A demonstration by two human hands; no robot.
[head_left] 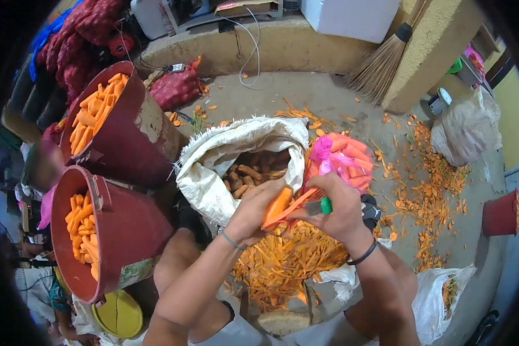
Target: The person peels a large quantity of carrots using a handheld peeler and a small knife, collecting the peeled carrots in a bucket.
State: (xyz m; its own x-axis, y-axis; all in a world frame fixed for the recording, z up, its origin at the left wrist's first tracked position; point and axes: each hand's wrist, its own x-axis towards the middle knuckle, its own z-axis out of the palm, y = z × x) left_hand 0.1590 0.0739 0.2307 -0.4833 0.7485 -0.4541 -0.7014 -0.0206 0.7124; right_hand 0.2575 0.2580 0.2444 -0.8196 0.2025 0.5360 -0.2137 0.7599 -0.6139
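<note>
Fingers of my left hand (pixel 256 210) are wrapped round an orange carrot (pixel 278 206), which has a smooth, peeled-looking surface. Close on its right, my right hand (pixel 337 202) is closed on a peeler with a green end (pixel 326 205); its blade end is partly hidden. A long orange strip runs between the two hands. Just beyond them, a white woven sack (pixel 205 184) stands open with brownish unpeeled carrots (pixel 249 173) inside. Beneath my hands lies a large heap of orange peelings (pixel 288 259). A pink bag of carrots (pixel 352 161) sits right of the sack.
Two red tubs (pixel 127 225) (pixel 155 130) of peeled carrots lean at the left. A yellow lid (pixel 118 314) lies below them. Scattered peelings (pixel 427 196), a small red bucket (pixel 500 214) and a white sack (pixel 467 127) are at the right. A broom (pixel 380 66) leans behind. Another person's hand shows lower left.
</note>
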